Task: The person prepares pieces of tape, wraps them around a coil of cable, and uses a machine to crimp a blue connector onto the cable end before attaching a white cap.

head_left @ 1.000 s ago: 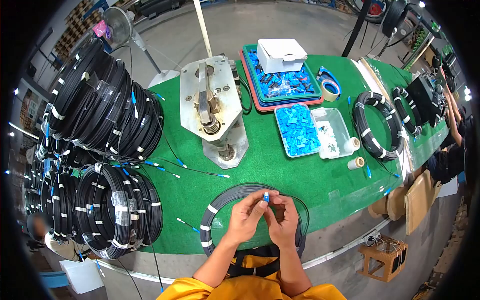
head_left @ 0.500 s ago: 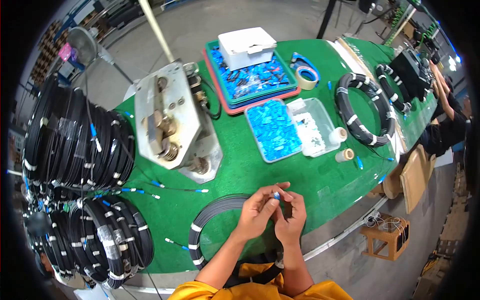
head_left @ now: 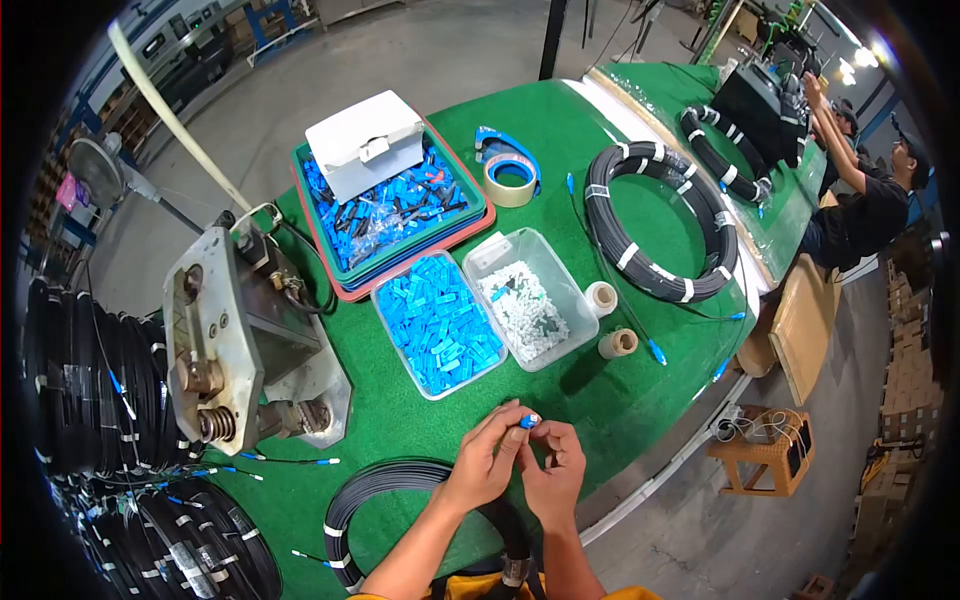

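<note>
A small blue cable connector (head_left: 529, 422) is pinched between the thumb and fingers of my left hand (head_left: 487, 462), low over the green mat. My right hand (head_left: 554, 474) is closed at the connector's right side, with its fingertips against it; the exact grip is partly hidden. Below my hands and forearms lies a black cable coil (head_left: 345, 500) bound with white ties. Just beyond my hands are a clear tub of blue connector parts (head_left: 440, 325) and a clear tub of small white pieces (head_left: 525, 312).
A metal press (head_left: 225, 340) stands at the left beside stacked cable coils (head_left: 95, 390). Farther back are stacked trays (head_left: 480, 222) with a white box (head_left: 365, 140), and a tape roll (head_left: 510, 180). At the right are thread spools (head_left: 618, 344), another coil (head_left: 605, 215) and a co-worker (head_left: 865, 200).
My view has turned right and closer, so the table contents appear shifted left. Both hands stay together at the blue connector, with only slight finger movement.
</note>
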`<state>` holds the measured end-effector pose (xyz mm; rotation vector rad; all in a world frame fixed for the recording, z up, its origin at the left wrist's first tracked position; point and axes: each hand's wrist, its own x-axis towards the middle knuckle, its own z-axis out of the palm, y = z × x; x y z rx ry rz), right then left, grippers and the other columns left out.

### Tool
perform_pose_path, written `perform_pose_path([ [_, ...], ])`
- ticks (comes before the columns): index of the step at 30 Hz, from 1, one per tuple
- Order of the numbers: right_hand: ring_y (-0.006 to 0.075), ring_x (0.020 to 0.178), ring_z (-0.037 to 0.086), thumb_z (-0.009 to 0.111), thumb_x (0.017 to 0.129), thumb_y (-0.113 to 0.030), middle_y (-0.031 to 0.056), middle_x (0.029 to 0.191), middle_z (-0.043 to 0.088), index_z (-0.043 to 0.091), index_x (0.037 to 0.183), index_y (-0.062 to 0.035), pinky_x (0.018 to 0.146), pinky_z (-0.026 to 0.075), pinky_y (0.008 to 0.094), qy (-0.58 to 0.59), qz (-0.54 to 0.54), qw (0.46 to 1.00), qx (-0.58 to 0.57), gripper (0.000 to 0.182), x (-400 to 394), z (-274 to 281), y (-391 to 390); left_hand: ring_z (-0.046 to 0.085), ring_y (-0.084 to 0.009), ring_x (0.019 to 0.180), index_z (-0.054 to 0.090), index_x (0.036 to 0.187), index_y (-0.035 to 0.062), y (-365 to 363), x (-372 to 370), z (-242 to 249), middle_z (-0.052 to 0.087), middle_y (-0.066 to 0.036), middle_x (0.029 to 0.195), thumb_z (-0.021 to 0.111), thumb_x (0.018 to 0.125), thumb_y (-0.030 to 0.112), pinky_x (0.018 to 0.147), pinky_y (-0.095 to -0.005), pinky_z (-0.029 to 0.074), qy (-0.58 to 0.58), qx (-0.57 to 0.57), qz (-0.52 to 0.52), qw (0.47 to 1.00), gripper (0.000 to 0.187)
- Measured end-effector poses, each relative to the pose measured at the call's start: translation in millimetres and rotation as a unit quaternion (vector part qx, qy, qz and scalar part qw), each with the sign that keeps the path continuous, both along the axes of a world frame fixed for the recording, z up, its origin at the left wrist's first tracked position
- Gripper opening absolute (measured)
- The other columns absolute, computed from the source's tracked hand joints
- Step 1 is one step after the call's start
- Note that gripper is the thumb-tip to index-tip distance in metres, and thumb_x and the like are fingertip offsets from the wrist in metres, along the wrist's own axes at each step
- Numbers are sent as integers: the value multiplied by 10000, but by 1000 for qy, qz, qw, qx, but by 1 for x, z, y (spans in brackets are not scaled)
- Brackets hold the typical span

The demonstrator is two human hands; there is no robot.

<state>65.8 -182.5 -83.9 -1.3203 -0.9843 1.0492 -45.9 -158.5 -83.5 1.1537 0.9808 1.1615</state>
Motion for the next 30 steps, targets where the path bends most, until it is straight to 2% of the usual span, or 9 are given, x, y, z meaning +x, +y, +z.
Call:
perform_pose_path([
  [3,127,906,651,670,823,80,83,945,679,585,1017,21,824,507,255,-24,23,999,-21,219,12,-5,13,606,-378,1008,566,1142,-38,16,4,-3,619,-172,1050,508,992,61,1051,-497,405,112,138,6,984,189],
  [9,145,879,660,638,822,92,103,953,680,598,1024,11,770,526,271,-29,120,991,-49,221,33,5,46,604,-355,975,571,1103,-34,29,13,-15,628,-169,1025,493,987,55,1028,-520,420,103,168,75,978,166],
  [11,176,864,670,622,805,117,130,991,677,603,1009,2,749,526,280,-136,136,981,33,234,37,12,59,606,-347,954,574,1098,-35,31,12,-21,632,-166,1005,496,987,59,1012,-517,434,123,191,95,969,165],
  [14,171,758,624,616,796,128,155,1004,670,611,969,-3,682,503,273,-126,105,986,41,217,45,21,70,532,-157,665,581,1052,-24,31,12,-21,592,-103,841,465,1014,121,882,-415,483,90,188,95,973,190],
  [19,134,672,551,620,814,123,134,978,670,622,964,-2,637,465,251,-157,132,976,73,196,64,39,108,543,-151,671,539,1107,-22,31,9,-18,595,-108,855,536,991,78,723,-297,485,128,129,65,981,153],
  [21,198,705,594,628,820,114,144,972,663,620,1000,3,660,483,288,-195,152,967,65,212,66,49,130,556,-152,678,521,1127,-18,33,11,-19,599,-111,867,557,979,53,676,-268,479,130,133,51,981,168],
  [24,371,872,615,618,821,61,185,964,640,595,1032,20,743,503,412,-318,243,912,92,216,63,55,157,597,-154,715,499,1135,-2,29,14,-22,613,-112,870,565,972,31,631,-254,485,130,113,46,984,180],
  [27,362,900,635,576,808,26,191,958,651,602,971,35,760,515,425,-424,401,809,71,165,66,55,182,618,-140,718,490,1132,-1,25,15,-23,638,-112,862,567,985,72,615,-238,493,93,47,69,992,182],
  [30,370,895,647,555,778,-3,203,913,663,624,870,38,772,527,443,-517,432,737,42,122,59,38,192,605,-108,662,489,1135,-19,24,13,-23,658,-105,834,575,994,111,589,-221,494,98,8,75,992,211],
])
